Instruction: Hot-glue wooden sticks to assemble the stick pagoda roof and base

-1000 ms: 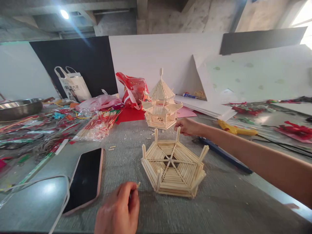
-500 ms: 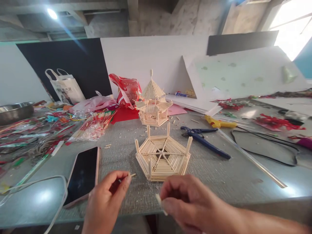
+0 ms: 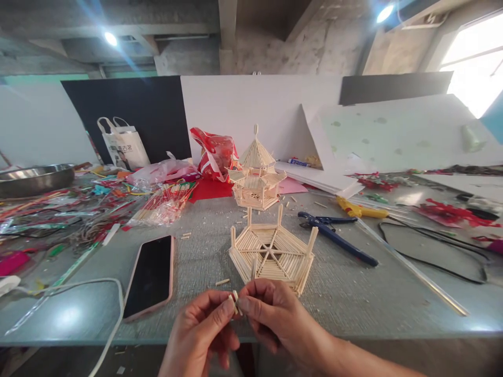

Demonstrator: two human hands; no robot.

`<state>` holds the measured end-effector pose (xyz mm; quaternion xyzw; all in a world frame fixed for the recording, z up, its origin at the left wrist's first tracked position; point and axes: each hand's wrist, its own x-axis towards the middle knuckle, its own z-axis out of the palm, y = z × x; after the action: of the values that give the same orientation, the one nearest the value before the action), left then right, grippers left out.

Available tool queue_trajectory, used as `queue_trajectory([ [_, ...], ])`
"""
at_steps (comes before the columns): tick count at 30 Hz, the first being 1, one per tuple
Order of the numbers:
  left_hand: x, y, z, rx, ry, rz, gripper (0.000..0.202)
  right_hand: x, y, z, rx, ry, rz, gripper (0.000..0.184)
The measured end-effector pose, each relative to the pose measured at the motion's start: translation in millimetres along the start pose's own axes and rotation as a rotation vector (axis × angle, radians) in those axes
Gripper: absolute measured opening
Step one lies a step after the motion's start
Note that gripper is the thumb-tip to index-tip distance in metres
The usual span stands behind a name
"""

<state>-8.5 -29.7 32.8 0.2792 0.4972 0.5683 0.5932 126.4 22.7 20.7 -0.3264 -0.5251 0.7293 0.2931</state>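
Short pale wooden sticks (image 3: 236, 297) are pinched between the fingertips of both hands, close to the table's front edge. My left hand (image 3: 202, 324) is closed on one stick, thumb on top. My right hand (image 3: 281, 314) meets it from the right, its thumb and forefinger closed on another stick held against the first. Just beyond my right hand lies a six-sided stick frame (image 3: 269, 254) with upright posts at its corners; its near edge is partly hidden. A loose short stick (image 3: 222, 282) lies on the table left of the frame.
A stick pagoda (image 3: 257, 178) stands behind the frame. To the right are blue-handled cutters (image 3: 338, 238), a yellow glue gun (image 3: 359, 209) with a black cord, and a clear rod (image 3: 412, 267). A phone (image 3: 151, 277), white cable (image 3: 116, 324) and bundled sticks (image 3: 165, 201) are left.
My hands have come together; before, they were apart. The right hand has brought its stick to the left hand's fingertips. The view has shifted, so everything sits lower and further right.
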Motion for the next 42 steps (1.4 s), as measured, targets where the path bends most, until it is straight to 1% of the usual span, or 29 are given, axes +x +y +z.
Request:
queue_trajectory([
  [4, -2.4, 0.1, 1.8, 0.064, 0.029, 0.019, 0.024, 0.1, 2.5, -1.2, 0.01, 0.02, 0.006, 0.034],
  [12, -0.8, -2.3, 2.2, 0.075, 0.074, 0.057, 0.029, 0.7, 0.1, 0.6, 0.015, 0.036, 0.025, 0.034],
  [19, 1.4, -7.5, -0.7, 0.083, 0.082, 0.081, 0.032, 2.3, 3.1, -0.5, 0.023, 0.024, -0.002, 0.034],
  [23, 2.7, -8.3, -4.0, 0.088, 0.088, 0.061, 0.035, 3.1, 2.2, 1.5, 0.022, 0.031, 0.002, 0.035],
  [26, 2.1, -6.4, -4.0, 0.088, 0.061, 0.049, 0.037, 2.8, 1.1, 2.4, 0.029, 0.029, -0.001, 0.034],
  [28, 1.0, -5.1, -2.7, 0.09, 0.057, 0.057, 0.036, 2.3, 1.1, 2.4, 0.03, 0.033, 0.0, 0.034],
  [34, -1.0, -4.6, -0.1, 0.104, 0.095, 0.049, 0.034, 1.7, 2.8, 2.2, 0.025, 0.05, -0.002, 0.032],
  [42, -1.1, -4.9, -0.9, 0.106, 0.073, 0.078, 0.032, 1.6, 0.0, 3.3, 0.017, 0.053, 0.006, 0.033],
])
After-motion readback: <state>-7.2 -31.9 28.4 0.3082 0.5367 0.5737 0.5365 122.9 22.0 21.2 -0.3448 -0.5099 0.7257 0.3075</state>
